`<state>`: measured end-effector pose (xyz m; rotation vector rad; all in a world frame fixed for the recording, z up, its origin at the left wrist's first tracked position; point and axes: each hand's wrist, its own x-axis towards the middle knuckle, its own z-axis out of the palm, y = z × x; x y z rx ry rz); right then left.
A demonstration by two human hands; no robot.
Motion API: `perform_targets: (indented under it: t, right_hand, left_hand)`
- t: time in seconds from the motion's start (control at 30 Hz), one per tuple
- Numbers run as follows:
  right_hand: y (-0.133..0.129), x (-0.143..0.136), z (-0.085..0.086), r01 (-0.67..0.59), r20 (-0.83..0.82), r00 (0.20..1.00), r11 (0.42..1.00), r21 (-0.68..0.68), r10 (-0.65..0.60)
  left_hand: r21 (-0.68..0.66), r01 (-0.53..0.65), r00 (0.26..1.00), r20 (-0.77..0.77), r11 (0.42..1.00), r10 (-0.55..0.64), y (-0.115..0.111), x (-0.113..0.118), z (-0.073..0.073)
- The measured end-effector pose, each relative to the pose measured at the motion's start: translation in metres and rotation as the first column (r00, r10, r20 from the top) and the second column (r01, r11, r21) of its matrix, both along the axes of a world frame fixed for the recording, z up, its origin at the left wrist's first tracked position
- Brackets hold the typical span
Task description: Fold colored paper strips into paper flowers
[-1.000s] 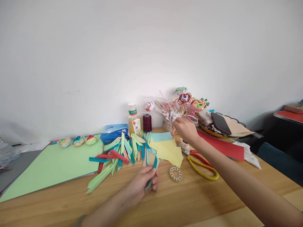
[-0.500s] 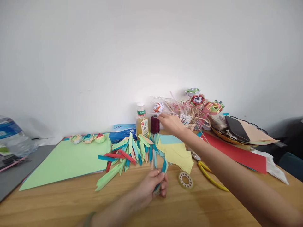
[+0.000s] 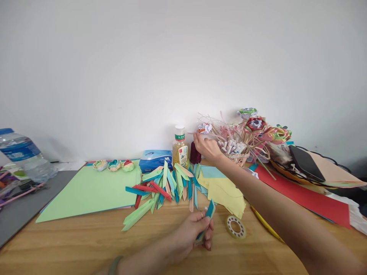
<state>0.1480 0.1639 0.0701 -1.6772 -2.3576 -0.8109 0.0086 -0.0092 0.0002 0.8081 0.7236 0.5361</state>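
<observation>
My left hand [image 3: 197, 231], low in the middle, is closed around a small stack of folded paper strips [image 3: 210, 210], teal with paler edges. My right hand [image 3: 208, 147] reaches to the back, fingers drawn together just above the dark purple thread spool [image 3: 196, 154], which it partly covers. Whatever lies between those fingertips is hidden or too small to make out. Close behind them rests a white and orange paper flower [image 3: 205, 128]. Between the hands lie a heap of folded paper pieces [image 3: 164, 183] and yellow paper sheets [image 3: 225, 193].
A tape roll [image 3: 236, 227] and yellow-handled scissors [image 3: 266, 223] lie near my right forearm. A juice bottle [image 3: 180, 147] and tissue pack [image 3: 155, 160] stand behind. Green paper [image 3: 94, 194] bears several small paper flowers [image 3: 114, 165]. Further right are paper roses [image 3: 255, 124] and red paper [image 3: 309, 198].
The whole view has shifted, so most things appear further right. My right hand has risen slightly relative to the spool, toward the white and orange flower. My left hand keeps its hold.
</observation>
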Motion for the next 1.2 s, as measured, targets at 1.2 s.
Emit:
perform_targets:
  t: [1.2]
  right_hand:
    - [-0.104,0.047,-0.039,-0.430,-0.817,0.513,0.902,0.022,0.264]
  left_hand:
    - [0.395,-0.294,0.932,-0.085,0.870,0.353,0.061,0.016,0.030]
